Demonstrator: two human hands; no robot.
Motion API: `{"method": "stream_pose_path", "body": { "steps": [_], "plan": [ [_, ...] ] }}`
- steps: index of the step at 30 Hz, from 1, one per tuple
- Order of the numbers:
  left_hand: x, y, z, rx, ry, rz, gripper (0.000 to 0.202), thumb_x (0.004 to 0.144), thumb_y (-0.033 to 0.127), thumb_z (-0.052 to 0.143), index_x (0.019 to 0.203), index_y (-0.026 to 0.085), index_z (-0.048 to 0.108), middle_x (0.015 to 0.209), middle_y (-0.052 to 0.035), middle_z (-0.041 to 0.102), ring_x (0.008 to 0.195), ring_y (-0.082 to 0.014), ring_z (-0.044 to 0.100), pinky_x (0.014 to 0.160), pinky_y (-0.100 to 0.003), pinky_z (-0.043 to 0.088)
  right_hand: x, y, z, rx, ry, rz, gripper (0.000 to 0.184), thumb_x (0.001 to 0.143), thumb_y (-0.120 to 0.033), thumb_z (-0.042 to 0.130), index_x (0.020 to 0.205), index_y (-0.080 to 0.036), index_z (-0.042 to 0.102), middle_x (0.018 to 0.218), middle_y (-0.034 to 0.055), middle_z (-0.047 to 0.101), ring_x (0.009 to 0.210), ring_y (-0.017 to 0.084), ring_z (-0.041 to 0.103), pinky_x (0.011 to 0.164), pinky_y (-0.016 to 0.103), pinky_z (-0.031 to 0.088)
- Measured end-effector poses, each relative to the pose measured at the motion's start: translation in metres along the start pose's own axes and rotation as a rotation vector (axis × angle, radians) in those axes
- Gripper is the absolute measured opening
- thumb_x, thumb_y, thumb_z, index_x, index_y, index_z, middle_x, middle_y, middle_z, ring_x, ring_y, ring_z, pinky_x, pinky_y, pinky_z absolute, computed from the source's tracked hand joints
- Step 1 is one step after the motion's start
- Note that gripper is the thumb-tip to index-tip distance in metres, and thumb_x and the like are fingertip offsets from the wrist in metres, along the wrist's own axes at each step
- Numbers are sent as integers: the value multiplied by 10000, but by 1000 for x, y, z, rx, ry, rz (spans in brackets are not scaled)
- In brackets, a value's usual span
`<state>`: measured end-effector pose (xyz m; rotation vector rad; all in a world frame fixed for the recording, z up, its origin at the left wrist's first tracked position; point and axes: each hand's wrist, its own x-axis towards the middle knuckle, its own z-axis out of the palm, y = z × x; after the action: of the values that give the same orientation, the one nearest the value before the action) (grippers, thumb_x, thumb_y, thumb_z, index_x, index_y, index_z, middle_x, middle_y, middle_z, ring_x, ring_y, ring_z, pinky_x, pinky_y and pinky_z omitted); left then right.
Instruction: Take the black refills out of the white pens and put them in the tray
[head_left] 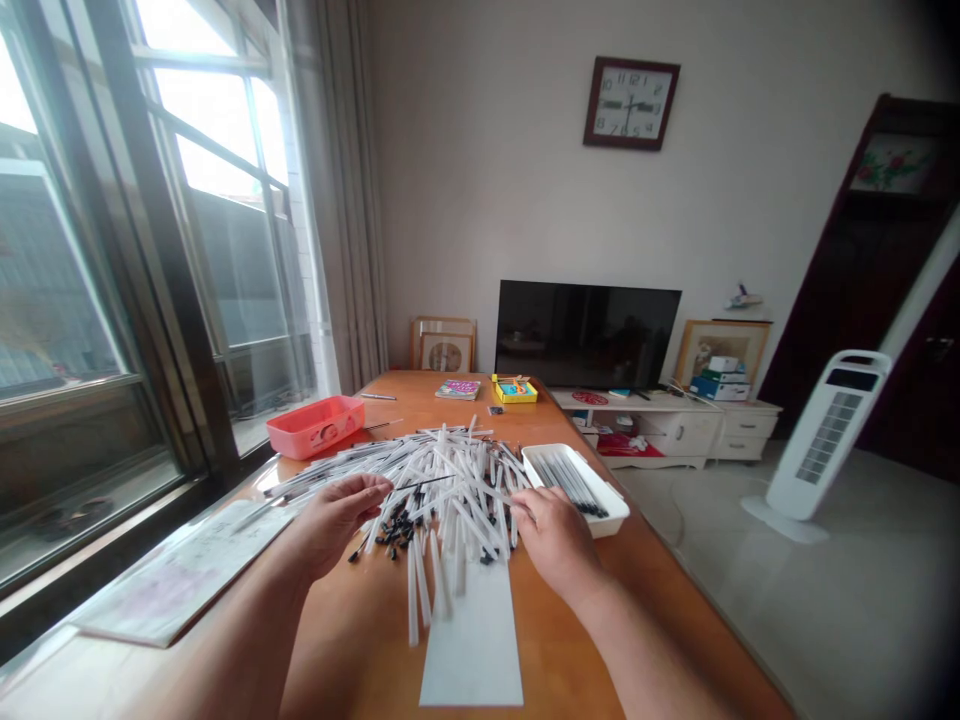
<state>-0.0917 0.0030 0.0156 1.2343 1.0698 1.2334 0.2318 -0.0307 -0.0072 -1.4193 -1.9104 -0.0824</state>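
Note:
My left hand (346, 510) is closed in a pinch on a thin black pen refill (424, 484), which points right over the pile. Opposite it, my right hand (555, 535) pinches the end of a translucent white pen barrel (491, 490) that slants up to the left. Between and behind both hands lies a heap of loose translucent barrels (450, 455). Small black pen caps or plugs (397, 530) are scattered near my left fingers. Just behind my right hand stands a white tray (616, 515) with several dark-filled pens (570, 478) lined up in it.
A pink basket (315, 425) sits at the left table edge by the window. Under the heap lies a white strip (472, 650); a flat board (187, 575) is at left. A yellow box (516, 392) and a booklet (458, 389) lie at the far end.

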Motion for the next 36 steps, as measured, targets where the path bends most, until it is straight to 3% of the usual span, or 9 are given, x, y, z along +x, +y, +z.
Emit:
{"method": "stream_pose_path", "body": {
  "steps": [17, 36],
  "plan": [
    [-1, 2, -3, -15, -44, 1, 259, 725, 356, 815, 828, 152, 694, 803, -11, 620, 747, -122, 546, 745, -257, 436, 0, 5, 4, -1, -23, -14, 200, 906, -194, 578, 1015, -272, 726, 962, 22, 725, 969, 220, 592, 874, 317, 433],
    [-3, 3, -2, 9, -157, 0, 218, 771, 334, 784, 770, 148, 670, 740, -1, 578, 703, -110, 487, 674, -231, 376, 0, 0, 2, -12, -94, -12, 186, 920, -239, 577, 1020, -286, 727, 1009, 20, 729, 1004, 228, 579, 900, 322, 401]
  ]
}}
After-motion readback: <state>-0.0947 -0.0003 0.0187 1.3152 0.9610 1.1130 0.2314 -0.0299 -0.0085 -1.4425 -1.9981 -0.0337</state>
